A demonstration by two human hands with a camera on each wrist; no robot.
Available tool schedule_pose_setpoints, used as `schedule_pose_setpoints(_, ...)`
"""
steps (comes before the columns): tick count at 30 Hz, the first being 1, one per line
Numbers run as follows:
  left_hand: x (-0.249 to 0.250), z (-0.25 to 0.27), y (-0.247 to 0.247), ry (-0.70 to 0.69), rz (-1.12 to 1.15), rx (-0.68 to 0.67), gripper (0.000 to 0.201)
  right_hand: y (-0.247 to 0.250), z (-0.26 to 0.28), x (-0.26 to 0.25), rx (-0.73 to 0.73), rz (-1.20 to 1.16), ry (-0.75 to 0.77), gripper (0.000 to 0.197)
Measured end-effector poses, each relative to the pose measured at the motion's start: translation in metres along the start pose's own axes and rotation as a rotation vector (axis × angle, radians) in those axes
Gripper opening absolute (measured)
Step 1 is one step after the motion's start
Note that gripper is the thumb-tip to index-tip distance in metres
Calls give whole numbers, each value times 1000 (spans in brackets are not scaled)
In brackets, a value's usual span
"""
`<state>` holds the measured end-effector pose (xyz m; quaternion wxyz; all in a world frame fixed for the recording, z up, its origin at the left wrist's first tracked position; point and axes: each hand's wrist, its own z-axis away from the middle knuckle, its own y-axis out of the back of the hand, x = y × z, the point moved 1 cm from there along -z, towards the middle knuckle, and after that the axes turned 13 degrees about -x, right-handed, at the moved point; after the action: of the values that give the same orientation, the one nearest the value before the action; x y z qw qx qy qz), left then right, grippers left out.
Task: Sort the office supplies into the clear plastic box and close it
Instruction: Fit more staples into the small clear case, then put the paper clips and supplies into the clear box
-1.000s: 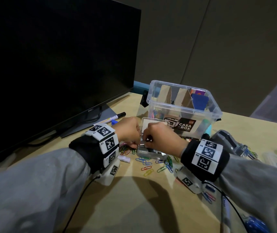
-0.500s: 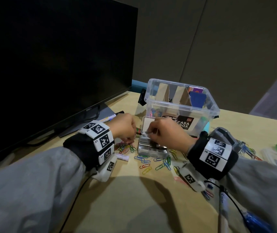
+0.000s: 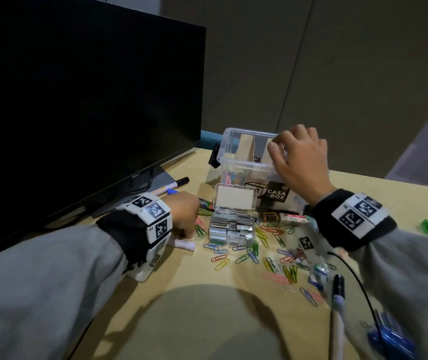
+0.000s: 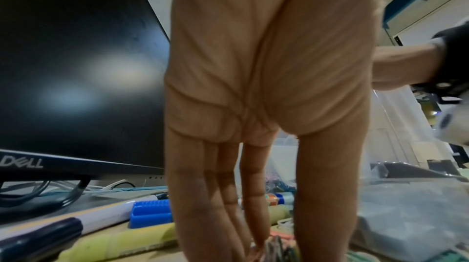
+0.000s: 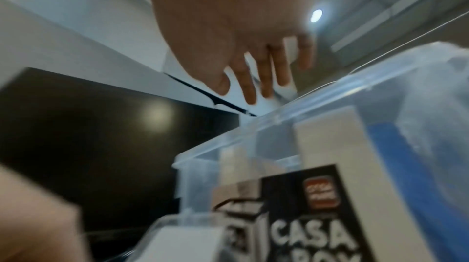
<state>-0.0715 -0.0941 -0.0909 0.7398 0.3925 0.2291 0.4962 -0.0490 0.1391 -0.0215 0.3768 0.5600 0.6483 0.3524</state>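
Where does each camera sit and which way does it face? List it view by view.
Head: on the head, looking down at the desk; both sleeves and hands show.
Left wrist: along the left hand down to paper clips.
Right wrist: upward along the right hand above the clear box.
All three show the monitor.

Dim grey panelled wall [image 3: 311, 74] behind a light wooden desk [image 3: 207, 294], black monitor [image 3: 77, 113] left

clear plastic box [image 3: 236, 162]: glossy, transparent | staples [image 3: 231, 228]: shiny metal | desk [image 3: 207, 294]: matt wood | monitor [image 3: 77, 100]: glossy black
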Motion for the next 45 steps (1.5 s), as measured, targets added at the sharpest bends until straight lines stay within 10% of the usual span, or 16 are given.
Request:
schedule_pose_setpoints(6, 5, -6, 4, -37, -60, -17, 22, -17, -22, 24, -513, 41, -209, 63)
schedule_pose_setpoints(12, 1, -8, 12, -74, 35, -31, 18, -19, -26, 25, -628, 80, -207, 58)
schedule_pose_setpoints(34, 7, 36, 96, -525, 901, 226, 13, -15, -27, 25, -706, 35, -185, 52)
schedule_pose_setpoints(45, 30, -11, 135, -456, 1013, 479, 12, -16, -27, 25, -699, 12, -176, 53)
